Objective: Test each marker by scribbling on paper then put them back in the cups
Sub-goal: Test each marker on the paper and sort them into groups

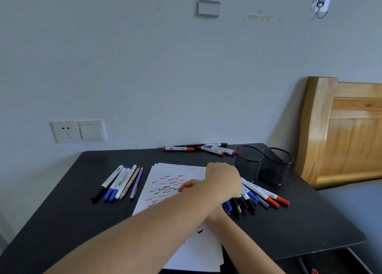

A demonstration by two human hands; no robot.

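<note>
A stack of white paper (165, 171) covered in red, blue and black scribbles lies in the middle of the black table (68, 207). Two empty black mesh cups (248, 162) (277, 166) stand at the back right. My left hand (223, 178) reaches across the paper, knuckles up, onto a pile of markers (266, 195) in front of the cups; its fingers are hidden. My right forearm passes under the left arm, and only the fingertips of my right hand (187, 186) show on the paper. More markers lie left of the paper (122, 182) and along the back edge (198, 149).
A wooden headboard (341, 133) stands close to the table's right side. A wall socket and switch (77, 131) sit on the wall behind the table's left. The table's right edge runs just beyond the marker pile.
</note>
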